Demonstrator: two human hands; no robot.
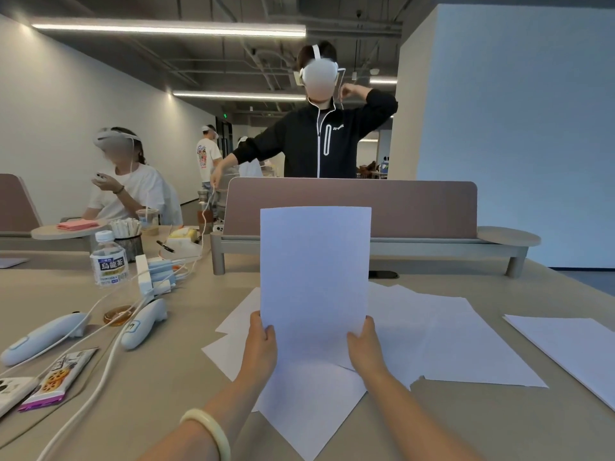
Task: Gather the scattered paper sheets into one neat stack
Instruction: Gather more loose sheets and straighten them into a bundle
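I hold a white paper sheet [315, 267] upright above the table, portrait way, at the middle of the view. My left hand [261, 344] grips its lower left edge and my right hand [364, 344] grips its lower right edge. Whether it is one sheet or a few pressed together I cannot tell. Under my hands several white sheets [442, 341] lie scattered and overlapping on the beige table [466, 424]. One sheet [309, 407] lies skewed close to me. Another sheet [572, 347] lies apart at the right edge.
At the left lie two white controllers [143, 322], cables, a snack packet [58, 377], a tea bottle [108, 261] and a pen cup [128, 239]. A brown desk divider [416, 207] stands behind the paper. A person in a black jacket stands beyond it; another sits far left.
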